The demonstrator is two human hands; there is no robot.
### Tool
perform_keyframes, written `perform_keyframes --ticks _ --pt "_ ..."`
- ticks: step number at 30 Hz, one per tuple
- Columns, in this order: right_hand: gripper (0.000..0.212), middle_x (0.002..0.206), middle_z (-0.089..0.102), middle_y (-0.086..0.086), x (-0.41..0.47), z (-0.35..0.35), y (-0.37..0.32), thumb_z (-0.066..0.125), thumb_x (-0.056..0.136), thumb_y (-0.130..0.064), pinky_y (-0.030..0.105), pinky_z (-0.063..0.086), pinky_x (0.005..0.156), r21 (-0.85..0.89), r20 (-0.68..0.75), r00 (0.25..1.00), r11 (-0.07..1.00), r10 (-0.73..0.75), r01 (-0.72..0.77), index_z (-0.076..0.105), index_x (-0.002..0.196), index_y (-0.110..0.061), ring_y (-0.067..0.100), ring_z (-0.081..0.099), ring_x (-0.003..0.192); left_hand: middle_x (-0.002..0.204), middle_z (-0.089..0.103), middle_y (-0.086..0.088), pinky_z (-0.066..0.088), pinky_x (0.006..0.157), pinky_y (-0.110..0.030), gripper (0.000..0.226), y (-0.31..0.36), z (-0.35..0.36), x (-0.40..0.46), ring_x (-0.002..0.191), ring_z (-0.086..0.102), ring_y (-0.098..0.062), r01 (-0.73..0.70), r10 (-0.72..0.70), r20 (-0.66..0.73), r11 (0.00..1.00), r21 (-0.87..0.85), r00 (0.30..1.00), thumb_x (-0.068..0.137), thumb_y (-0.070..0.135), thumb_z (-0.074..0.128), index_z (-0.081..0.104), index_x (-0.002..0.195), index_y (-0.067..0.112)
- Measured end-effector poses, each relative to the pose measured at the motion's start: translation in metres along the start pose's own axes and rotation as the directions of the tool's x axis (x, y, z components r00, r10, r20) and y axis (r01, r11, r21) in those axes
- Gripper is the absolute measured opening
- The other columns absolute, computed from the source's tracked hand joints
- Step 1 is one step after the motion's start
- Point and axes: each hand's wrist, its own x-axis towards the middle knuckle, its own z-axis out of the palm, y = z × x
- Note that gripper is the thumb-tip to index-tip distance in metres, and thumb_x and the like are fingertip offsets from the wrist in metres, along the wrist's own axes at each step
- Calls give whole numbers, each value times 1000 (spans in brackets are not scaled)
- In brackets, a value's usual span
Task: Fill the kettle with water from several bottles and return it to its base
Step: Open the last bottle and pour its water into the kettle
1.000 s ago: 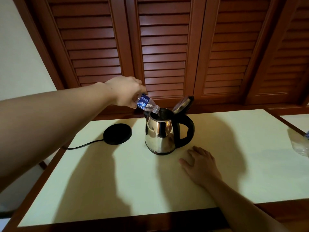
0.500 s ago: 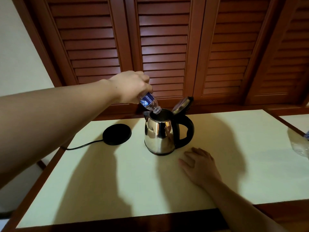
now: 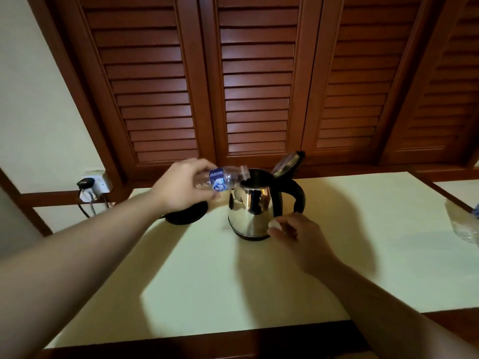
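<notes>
I see the left hand [image 3: 181, 186] gripping a clear water bottle [image 3: 223, 177], held nearly level with its neck at the open mouth of the steel kettle [image 3: 250, 211], lid [image 3: 287, 163] raised. The right hand [image 3: 300, 235] pinches a small white cap [image 3: 274, 224] beside the kettle's foot. The black base [image 3: 185, 216] sits left on the pale table [image 3: 233, 281].

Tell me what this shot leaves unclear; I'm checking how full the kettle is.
Head view only:
- Water level: the kettle has opaque steel walls.
- Base: partly behind the left hand gripping the bottle.
- Second bottle: cut by the right edge.
- Right hand: blurred.
</notes>
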Motion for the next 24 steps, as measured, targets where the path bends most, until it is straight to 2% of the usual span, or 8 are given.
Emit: perform_keyframes --ticks 2,6,8,11,14,18,21,24 --pt "24 94 68 -6 7 -9 -23 72 94 -37 23 53 74 51 -43 999 998 -18 20 72 113 -24 7 64 84 107 70 5 50 93 -32 54 0 5 -22 100 66 -13 -16 15 -12 995 -94 1000 69 38 94 71 118 31" --pt "27 100 71 -8 17 -25 -62 74 93 -32 15 51 75 121 -45 997 990 -60 65 72 119 -23 6 66 90 108 68 3 50 93 -27 55 2 13 -52 101 66 -8 -69 74 10 966 -248 997 70 38 95 72 120 30" --pt "29 103 70 -12 18 -26 -74 74 93 -32 10 50 75 132 -8 997 989 -72 73 71 121 -25 1 65 92 107 66 5 50 91 -22 60 5 16 -57 102 65 -6 -114 120 5 956 -271 993 68 40 94 72 122 26" --pt "31 103 70 -15 15 -26 -83 74 93 -34 8 49 74 130 10 998 990 -64 62 70 123 -25 -3 64 93 104 63 6 47 85 -14 62 7 16 -58 98 63 -2 -150 153 -13 947 -286 988 67 27 98 72 123 26" --pt "29 100 68 -20 10 -34 -86 75 92 -21 7 49 76 158 45 996 985 -82 74 71 121 -28 -7 64 94 103 63 9 45 80 -10 61 9 11 -58 98 63 -4 -166 175 6 942 -290 984 68 25 97 72 123 35" --pt "29 104 70 -17 6 -48 -84 78 90 -21 12 52 82 115 97 991 990 -93 82 75 118 -30 0 68 96 103 65 25 50 81 -18 59 13 15 -54 100 64 -2 -135 163 62 938 -318 985 66 38 96 67 115 53" --pt "17 87 76 -4 2 -55 -84 71 96 -30 25 58 77 82 88 996 996 -33 26 80 104 -19 10 72 82 101 66 23 46 78 -10 59 22 27 -52 98 64 -2 -142 171 47 920 -364 984 67 29 98 67 113 51" --pt "49 70 74 6 -3 -58 -78 56 102 -49 32 59 69 34 67 988 989 140 -142 73 81 -8 22 73 64 103 67 15 44 77 -6 59 40 40 -49 99 62 0 -163 191 39 913 -374 981 69 29 96 66 115 50"
